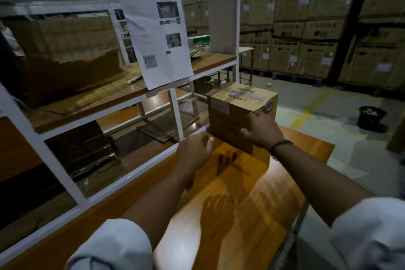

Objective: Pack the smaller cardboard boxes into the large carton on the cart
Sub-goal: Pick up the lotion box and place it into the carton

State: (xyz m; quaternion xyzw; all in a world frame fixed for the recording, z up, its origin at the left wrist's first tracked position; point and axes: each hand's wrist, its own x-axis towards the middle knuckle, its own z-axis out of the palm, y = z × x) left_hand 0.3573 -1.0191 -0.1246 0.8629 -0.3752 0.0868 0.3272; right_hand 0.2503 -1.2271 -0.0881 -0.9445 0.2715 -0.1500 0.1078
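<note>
Box (232, 105): one small cardboard box, upright at the far end of the worktop (252, 193), just beside the shelf frame; taped shut, with printed numbers and a pale label on top.
Right hand (262, 131): set on the near corner of the box; thumb spread on the face towards the person, fingers laid over the corner edge and gripping it; fingertips partly hidden.
Left hand (194, 151): above the worktop, just beside the lower near-left edge of the box; fingers loosely curled, holding nothing; blurred, so contact with the box cannot be told.
Wristband (279, 147): dark band on the right wrist.
Sleeves (114, 245): pale, pushed up on both forearms.
Worktop surface: glossy orange-brown wood, showing reflections of both hands.
Shelf frame (173, 103): white metal frame left of the worktop, with wooden shelves; flat cardboard pieces lie on the upper and lower shelves.
Paper sheet (157, 37): printed sheet with photos and a square code, hanging on the front of the frame.
Green and white pack (199, 42): on the upper shelf, behind the sheet's right edge.
Stacked cartons (306, 17): large brown cartons piled high along the far right.
Bucket (371, 117): black, on the concrete floor, well apart from the worktop.
</note>
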